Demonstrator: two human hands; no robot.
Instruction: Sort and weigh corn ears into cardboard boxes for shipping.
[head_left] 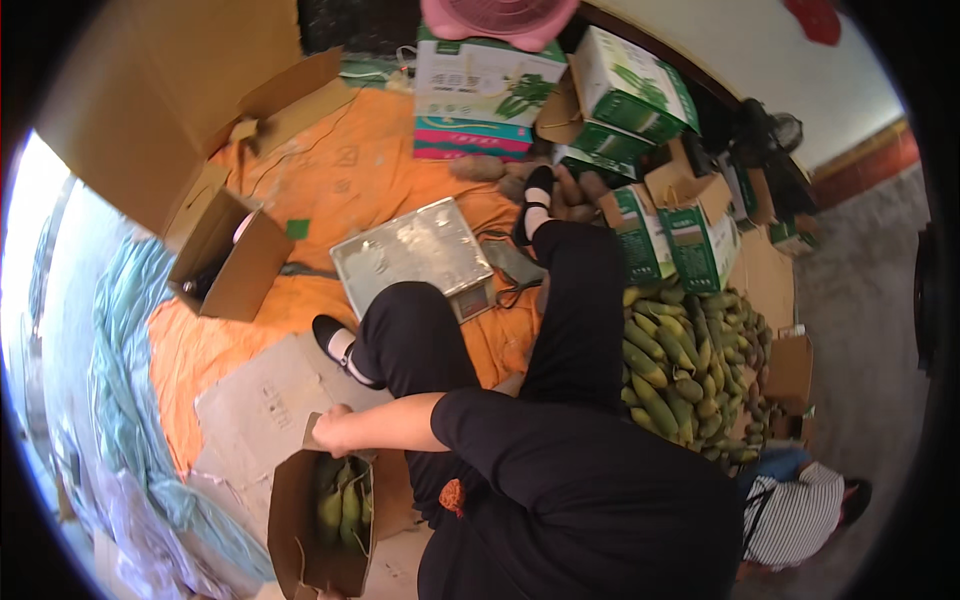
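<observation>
Down left | my right fingers grip box by far edge | left fingers, can't tell tbh | steady hold spares produce

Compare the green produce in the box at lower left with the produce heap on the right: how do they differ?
Quantity: the boxed produce shows just a few pieces; the produce heap shows dozens.
Containment: the boxed produce sits inside an open brown cardboard box, whose flap a hand holds; the produce heap lies loosely piled.
Shared: both show elongated, greenish pieces.
</observation>
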